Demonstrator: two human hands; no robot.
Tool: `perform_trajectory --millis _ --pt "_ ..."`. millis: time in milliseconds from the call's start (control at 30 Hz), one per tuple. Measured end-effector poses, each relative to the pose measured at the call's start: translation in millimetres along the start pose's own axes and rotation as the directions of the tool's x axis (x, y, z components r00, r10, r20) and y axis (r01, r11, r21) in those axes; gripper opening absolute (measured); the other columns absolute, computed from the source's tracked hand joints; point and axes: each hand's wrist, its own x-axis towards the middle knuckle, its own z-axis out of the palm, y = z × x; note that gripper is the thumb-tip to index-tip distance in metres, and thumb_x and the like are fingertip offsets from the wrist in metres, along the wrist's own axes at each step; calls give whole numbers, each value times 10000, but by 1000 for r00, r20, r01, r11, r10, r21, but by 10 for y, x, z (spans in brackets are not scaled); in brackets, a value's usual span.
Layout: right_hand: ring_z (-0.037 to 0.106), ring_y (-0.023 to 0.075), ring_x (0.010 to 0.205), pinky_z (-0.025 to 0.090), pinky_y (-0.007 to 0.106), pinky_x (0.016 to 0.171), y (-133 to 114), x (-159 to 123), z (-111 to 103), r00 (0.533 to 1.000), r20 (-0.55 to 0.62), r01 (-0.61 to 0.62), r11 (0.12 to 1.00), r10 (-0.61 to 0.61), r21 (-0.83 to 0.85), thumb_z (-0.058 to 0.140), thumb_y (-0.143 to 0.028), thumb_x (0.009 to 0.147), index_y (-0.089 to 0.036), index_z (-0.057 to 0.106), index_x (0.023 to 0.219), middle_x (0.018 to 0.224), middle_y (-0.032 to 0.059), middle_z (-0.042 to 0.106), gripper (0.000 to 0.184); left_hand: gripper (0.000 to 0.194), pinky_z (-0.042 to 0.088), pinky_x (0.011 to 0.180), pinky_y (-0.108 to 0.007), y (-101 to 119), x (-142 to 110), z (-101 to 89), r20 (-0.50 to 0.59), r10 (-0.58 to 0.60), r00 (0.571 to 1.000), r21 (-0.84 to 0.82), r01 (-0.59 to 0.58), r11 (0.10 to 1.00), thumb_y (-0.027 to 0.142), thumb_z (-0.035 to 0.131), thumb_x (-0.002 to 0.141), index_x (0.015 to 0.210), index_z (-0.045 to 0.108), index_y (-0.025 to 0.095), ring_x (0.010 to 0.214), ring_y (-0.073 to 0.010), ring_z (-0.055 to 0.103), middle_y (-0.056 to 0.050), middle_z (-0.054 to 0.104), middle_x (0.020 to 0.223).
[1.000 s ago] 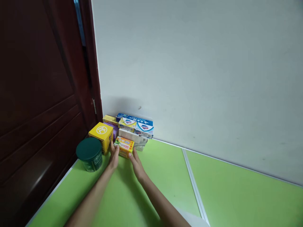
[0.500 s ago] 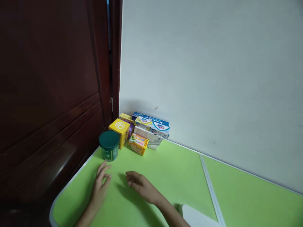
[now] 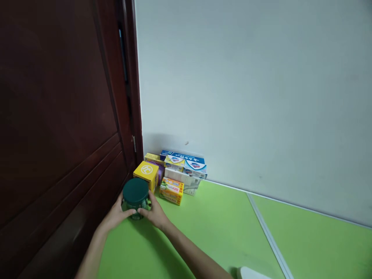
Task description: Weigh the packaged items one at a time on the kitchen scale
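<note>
A round dark green tub with a flat lid stands on the green table near the dark wooden door. My left hand cups its left side and my right hand cups its right side, fingers curled round the tub. Just behind the tub sits a yellow cube box. To the right of it lies a small yellow-orange box.
Several soap and wrap boxes are stacked in the corner against the white wall. The dark red door runs along the table's left edge. A white seam strip crosses the table on the right. A white object shows at the bottom edge.
Both hands let go of the yellow-orange box, drew back over the table, then moved forward and closed around the green tub.
</note>
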Motion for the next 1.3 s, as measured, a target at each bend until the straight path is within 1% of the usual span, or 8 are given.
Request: perform_trajectory --millis 133,267,433,667,800,933,1200,1300 --pt "404 322 1329 271 477 1128 -107 -207 -24 998 9 55 998 -55 -20 819 -319 601 -158 340 1415 1439 157 440 959 833 369 1070 -487 98 -139 -36 55 14 998 4 -14 1000 385 785 611 1337 459 137 1240 -332 534 -191 566 1341" --pt "484 331 1260 362 477 1074 -343 -835 -240 999 42 -18 999 20 -43 862 -333 559 -174 378 1408 1385 147 503 990 918 389 1054 -498 35 -687 224 60 -70 996 53 67 996 488 757 609 1374 414 114 1266 -368 500 -223 514 1382" --pt "535 316 1208 421 449 1035 -880 -1735 -833 990 -18 -140 980 139 -140 873 -357 547 -197 417 1406 1350 128 550 985 1059 394 1039 -536 334 -1313 799 137 -187 973 90 176 980 618 726 569 1426 352 122 1272 -405 479 -216 479 1414" --pt "527 313 1196 402 480 1035 -1493 -2701 -1704 963 -238 -191 946 128 -262 830 -335 630 -240 415 1414 1340 97 551 892 881 463 994 -444 1064 -1672 1832 368 1 930 -62 24 998 502 732 624 1381 433 167 1193 -355 563 -171 464 1439" --pt "538 312 1184 416 469 1019 -1530 -3040 -2016 955 -284 -165 949 86 -267 825 -377 638 -236 438 1403 1344 104 557 869 832 458 1009 -420 1207 -1807 2248 449 62 891 -111 -12 994 433 735 662 1395 427 185 1210 -333 556 -153 441 1460" --pt "542 309 1173 438 470 989 -1435 -3199 -2215 953 -294 -145 956 66 -253 822 -371 639 -252 423 1413 1356 103 551 879 861 424 1049 -398 1179 -1877 2491 485 75 871 -166 8 986 455 716 700 1437 363 184 1288 -320 485 -147 393 1496" --pt "526 331 1221 453 481 970 -1197 -3244 -2391 962 -265 -123 969 63 -214 817 -340 647 -245 393 1434 1412 115 511 899 920 370 1094 -381 1103 -1868 2650 558 36 829 -150 59 987 500 684 750 1486 238 174 1354 -299 406 -162 349 1520" --pt "395 348 1355 357 525 1073 -1153 -3323 -2500 945 -297 -187 969 133 -160 833 -350 622 -260 357 1451 1498 109 411 960 885 244 1162 -392 1114 -1809 2572 508 87 857 -117 -32 993 480 671 773 1492 220 232 1433 -261 261 -111 246 1576"
